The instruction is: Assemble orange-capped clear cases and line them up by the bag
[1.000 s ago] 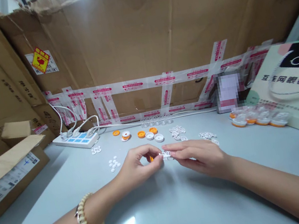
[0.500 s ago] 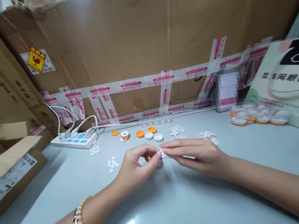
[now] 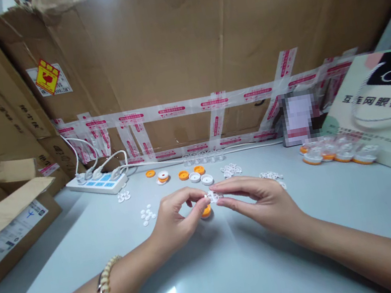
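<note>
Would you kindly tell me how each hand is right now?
Left hand: closed, holding a small white piece.
Right hand: closed, holding the same piece.

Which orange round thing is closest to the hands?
The orange disc partly hidden by the left hand. The other orange pieces lie farther back on the table, nearer the cardboard.

The one camera is head-worn and sits above the near side of the surface (image 3: 219, 283), facing forward and down — near enough that the hands (image 3: 178, 218) come just below the middle of the view, yet wide enough to take in the far edge and the tall cardboard (image 3: 162, 46) standing behind it.
</note>
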`<state>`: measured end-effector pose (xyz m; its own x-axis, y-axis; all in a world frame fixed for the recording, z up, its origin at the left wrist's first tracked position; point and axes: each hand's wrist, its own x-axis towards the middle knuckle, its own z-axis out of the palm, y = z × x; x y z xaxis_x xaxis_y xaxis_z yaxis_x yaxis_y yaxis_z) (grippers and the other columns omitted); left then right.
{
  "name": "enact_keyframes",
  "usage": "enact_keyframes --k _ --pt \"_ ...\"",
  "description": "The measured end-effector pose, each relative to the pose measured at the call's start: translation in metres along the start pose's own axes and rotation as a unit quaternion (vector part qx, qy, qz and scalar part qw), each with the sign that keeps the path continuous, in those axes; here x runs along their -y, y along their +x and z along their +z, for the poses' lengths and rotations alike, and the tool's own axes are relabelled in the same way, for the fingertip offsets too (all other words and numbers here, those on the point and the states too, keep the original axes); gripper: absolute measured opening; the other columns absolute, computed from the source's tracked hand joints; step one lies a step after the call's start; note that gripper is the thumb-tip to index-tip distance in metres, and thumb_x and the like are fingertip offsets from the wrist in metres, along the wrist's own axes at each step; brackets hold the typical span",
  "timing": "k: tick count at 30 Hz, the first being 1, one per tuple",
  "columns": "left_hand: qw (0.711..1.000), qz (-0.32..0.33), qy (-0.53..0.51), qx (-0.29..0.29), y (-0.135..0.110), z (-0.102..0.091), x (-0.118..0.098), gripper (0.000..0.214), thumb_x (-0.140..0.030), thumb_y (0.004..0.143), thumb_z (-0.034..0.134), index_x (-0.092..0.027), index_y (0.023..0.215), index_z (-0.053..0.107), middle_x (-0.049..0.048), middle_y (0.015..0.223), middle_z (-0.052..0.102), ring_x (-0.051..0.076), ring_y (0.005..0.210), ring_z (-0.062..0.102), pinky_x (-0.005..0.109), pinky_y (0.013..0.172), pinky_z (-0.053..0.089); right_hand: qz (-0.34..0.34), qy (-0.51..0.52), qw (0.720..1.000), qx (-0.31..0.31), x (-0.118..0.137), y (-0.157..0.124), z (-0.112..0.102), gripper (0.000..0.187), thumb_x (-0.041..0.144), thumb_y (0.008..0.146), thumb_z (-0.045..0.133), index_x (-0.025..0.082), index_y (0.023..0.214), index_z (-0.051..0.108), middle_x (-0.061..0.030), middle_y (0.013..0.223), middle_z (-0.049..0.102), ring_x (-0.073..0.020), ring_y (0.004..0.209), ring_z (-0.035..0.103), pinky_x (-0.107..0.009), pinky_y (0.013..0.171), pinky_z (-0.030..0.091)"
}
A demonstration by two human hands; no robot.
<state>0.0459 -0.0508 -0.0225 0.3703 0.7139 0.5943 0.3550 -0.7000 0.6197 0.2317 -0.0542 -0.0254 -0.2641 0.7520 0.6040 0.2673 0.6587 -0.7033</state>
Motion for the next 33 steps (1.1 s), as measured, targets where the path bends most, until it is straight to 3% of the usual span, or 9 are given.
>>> enact_keyframes --k 14,21,29,33 --pt "0.99 0.104 0.072 -0.06 -0.0023 0.0025 0.0011 0.005 -0.012 0.08 0.057 -0.016 0.079 0.061 0.0017 0.068 0.068 0.011 0.062 0.062 0.021 0.06 0.049 0.155 0.161 0.974 0.039 0.0069 0.0033 0.0027 0.017 0.029 0.071 0.067 0.021 0.086 0.067 -0.0024 0.081 0.071 -0.015 0.075 0.067 -0.03 0.073 0.057" --pt "0.981 0.142 0.1 -0.089 -0.0048 0.0045 0.0039 0.007 -0.01 0.08 0.056 -0.016 0.079 0.059 0.0023 0.068 0.068 0.012 0.061 0.061 0.024 0.059 0.047 0.105 0.074 0.991 0.03 0.0059 0.0003 0.0027 0.019 0.028 0.074 0.064 0.022 0.092 0.069 -0.0042 0.089 0.07 -0.0167 0.083 0.066 -0.033 0.077 0.055" --pt "0.973 0.179 0.113 -0.088 -0.0045 0.0036 0.0026 0.008 -0.009 0.079 0.056 -0.017 0.082 0.057 0.0019 0.067 0.067 0.013 0.059 0.061 0.025 0.058 0.046 0.129 0.128 0.982 0.044 0.0109 -0.0003 0.0028 0.018 0.029 0.074 0.065 0.02 0.089 0.067 -0.0035 0.083 0.072 -0.0171 0.076 0.069 -0.031 0.071 0.059" --pt "0.973 0.187 0.107 -0.08 -0.0043 0.0042 0.0036 0.01 -0.008 0.079 0.057 -0.017 0.083 0.057 0.0021 0.067 0.067 0.012 0.059 0.06 0.025 0.058 0.046 0.068 0.059 0.995 0.038 0.0107 -0.0014 -0.0004 0.016 0.025 0.076 0.063 0.021 0.089 0.069 -0.0031 0.085 0.073 -0.0165 0.076 0.069 -0.029 0.071 0.059"
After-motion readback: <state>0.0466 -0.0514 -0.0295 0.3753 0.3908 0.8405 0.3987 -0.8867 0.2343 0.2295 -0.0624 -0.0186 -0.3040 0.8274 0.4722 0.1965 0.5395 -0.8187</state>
